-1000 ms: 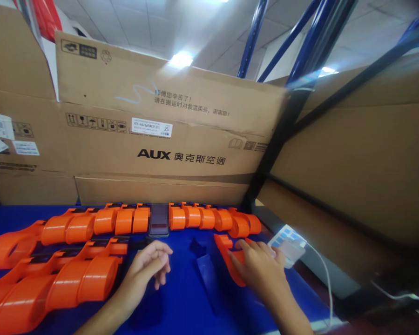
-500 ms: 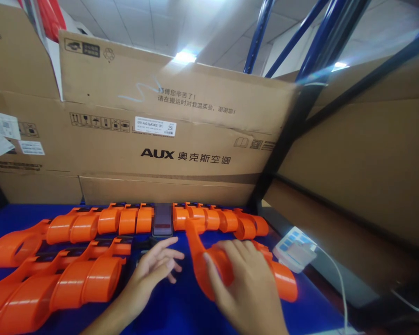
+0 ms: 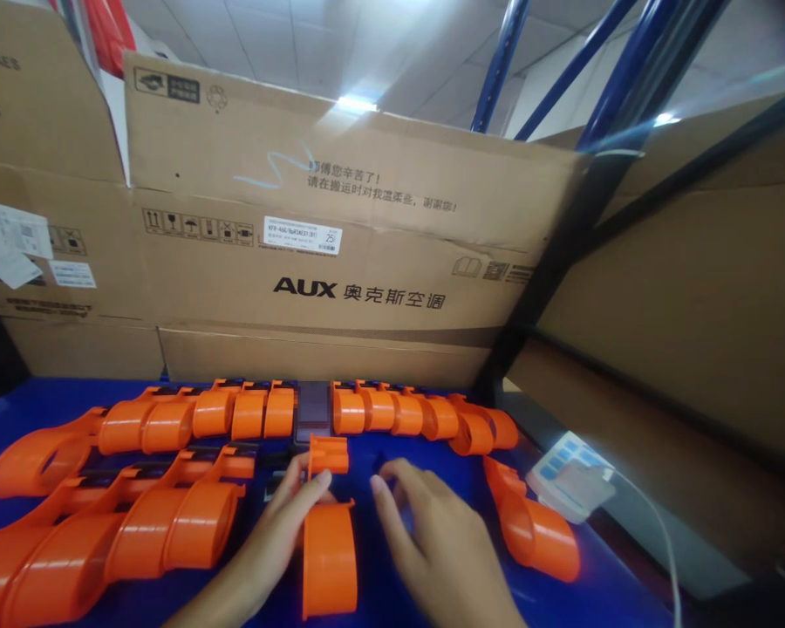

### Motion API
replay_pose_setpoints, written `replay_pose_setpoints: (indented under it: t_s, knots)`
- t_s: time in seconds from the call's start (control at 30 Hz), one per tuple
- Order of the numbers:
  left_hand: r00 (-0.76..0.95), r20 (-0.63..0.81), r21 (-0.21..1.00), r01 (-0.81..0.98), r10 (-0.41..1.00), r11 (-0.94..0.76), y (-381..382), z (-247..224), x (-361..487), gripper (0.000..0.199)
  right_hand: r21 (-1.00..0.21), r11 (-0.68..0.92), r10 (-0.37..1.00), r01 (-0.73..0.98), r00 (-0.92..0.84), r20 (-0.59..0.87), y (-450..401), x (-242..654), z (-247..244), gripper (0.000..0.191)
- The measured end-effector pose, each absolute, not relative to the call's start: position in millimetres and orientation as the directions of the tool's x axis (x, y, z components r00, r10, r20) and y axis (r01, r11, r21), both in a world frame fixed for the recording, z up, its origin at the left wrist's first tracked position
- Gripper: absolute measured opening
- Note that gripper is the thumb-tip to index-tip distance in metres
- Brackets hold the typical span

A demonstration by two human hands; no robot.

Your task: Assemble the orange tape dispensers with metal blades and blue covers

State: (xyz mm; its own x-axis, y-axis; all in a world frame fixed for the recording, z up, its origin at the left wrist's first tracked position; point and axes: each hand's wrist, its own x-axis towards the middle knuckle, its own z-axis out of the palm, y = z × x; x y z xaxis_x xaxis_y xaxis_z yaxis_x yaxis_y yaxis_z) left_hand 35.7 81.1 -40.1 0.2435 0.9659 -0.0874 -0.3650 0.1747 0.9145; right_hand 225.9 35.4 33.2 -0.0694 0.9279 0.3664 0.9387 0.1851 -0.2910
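My left hand (image 3: 278,515) is closed around an orange plastic tape dispenser (image 3: 329,558), its round hub hanging down and its narrow end up by my thumb. My right hand (image 3: 438,532) is a short way to the right, thumb and forefinger tips brought close together. A small dark bit shows at those fingertips, too unclear to name. Beyond both hands, similar orange dispensers with black strips stand in a back row (image 3: 249,414). More of them form a front row (image 3: 137,523) left of my left hand.
A dark phone-like device (image 3: 314,410) stands mid-row at the back. On the right are another orange dispenser (image 3: 540,532) and a white power strip (image 3: 572,480) with a plug and cable. A large cardboard sheet (image 3: 379,244) walls the back of the blue surface (image 3: 399,602); a dark rack post (image 3: 536,288) rises behind.
The orange dispenser has passed from my right hand into my left, which has closed on it. My right hand has let go and drawn its thumb and forefinger together. The view has shifted slightly.
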Motion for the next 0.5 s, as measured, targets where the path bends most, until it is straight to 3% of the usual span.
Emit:
replay_pose_setpoints:
  t_s: [0.1,0.17,0.5]
  knots:
    - [0.26,-0.095,0.935,-0.308,0.961,0.175,78.5,-38.9,36.1,0.038,-0.067,-0.058,0.981,0.996,0.069,0.179,45.6,253.1,23.2,0.027]
    - [0.266,-0.09,0.938,-0.301,0.96,0.171,77.7,-38.7,36.2,0.038,0.001,-0.077,0.994,0.997,0.076,0.079,49.2,265.3,12.9,0.025]
    - [0.376,-0.166,0.851,-0.412,0.912,0.325,78.5,-55.9,46.6,0.038,-0.005,0.007,1.0,1.0,-0.007,0.014,63.9,261.8,-1.8,0.018]
